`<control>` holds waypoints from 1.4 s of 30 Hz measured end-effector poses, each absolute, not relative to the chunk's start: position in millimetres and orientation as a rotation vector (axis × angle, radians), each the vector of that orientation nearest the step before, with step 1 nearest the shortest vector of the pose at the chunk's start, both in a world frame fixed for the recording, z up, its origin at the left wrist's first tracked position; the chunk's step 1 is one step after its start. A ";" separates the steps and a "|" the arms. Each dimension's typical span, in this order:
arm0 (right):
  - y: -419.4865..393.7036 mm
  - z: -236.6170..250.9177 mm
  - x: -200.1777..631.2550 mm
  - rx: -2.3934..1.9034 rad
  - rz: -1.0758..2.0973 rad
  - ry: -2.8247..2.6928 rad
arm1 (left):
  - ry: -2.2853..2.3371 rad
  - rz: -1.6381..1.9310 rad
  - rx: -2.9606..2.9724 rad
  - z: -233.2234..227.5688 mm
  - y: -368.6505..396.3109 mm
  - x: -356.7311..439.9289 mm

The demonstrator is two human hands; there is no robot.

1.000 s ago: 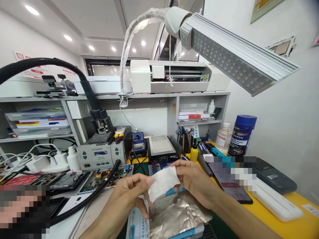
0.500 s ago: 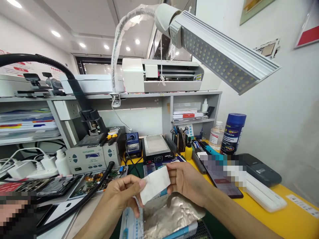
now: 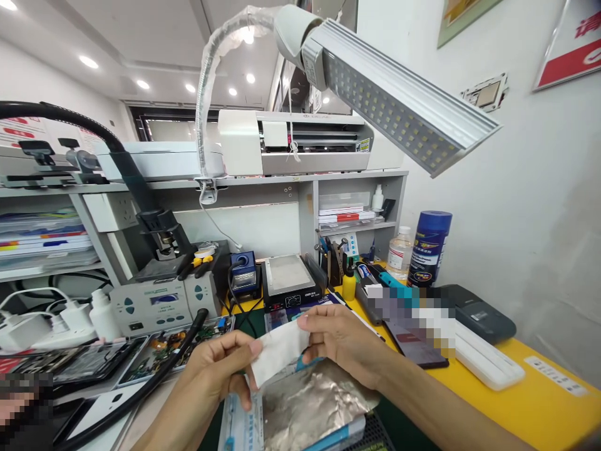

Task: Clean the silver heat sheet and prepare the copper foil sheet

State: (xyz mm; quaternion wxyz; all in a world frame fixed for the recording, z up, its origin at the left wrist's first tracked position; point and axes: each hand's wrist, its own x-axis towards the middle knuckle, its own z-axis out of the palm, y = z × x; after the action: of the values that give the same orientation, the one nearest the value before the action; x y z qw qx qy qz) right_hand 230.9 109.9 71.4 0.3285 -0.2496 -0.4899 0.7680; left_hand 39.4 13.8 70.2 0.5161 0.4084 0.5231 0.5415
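Note:
A small white sheet, thin paper or cloth, is held up between both hands, slanting and slightly bent. My left hand pinches its left end between thumb and fingers. At the upper right corner, my right hand grips the sheet with thumb and forefinger, the other fingers curled behind. Below both hands lies a crinkled silver foil packet with a blue edge. It rests over a blue and white printed box, partly covered, on a dark green mat.
Behind the hands stands a flat heating plate. To the left are a grey control station, a tray of electronic parts and a black hose. A phone and a blue spray can occupy the right. Overhead hangs an LED lamp.
The view has turned a little to the right. My right hand now pinches the sheet's corner between thumb and forefinger, and the sheet bends slightly. My left hand keeps its hold.

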 end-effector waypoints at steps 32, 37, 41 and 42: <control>83.9 73.2 229.9 -0.619 1.265 -2.091 | 1.229 1.212 1.366 62.3 7.2 44.0; 80.7 76.1 229.3 -0.665 1.110 -2.149 | 1.296 1.256 1.295 65.3 4.7 44.8; 80.0 77.6 230.0 -0.656 1.049 -2.186 | 1.379 1.252 1.427 61.0 6.0 46.2; 80.1 78.0 230.1 -0.650 1.036 -2.190 | 1.402 1.252 1.472 59.0 6.3 46.3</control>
State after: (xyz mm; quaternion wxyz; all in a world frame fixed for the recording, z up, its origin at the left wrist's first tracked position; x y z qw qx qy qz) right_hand 230.1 80.1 78.0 0.3115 -0.2463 -0.8297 0.3923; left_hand 46.3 6.3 59.0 0.3682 0.5733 0.5460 0.4874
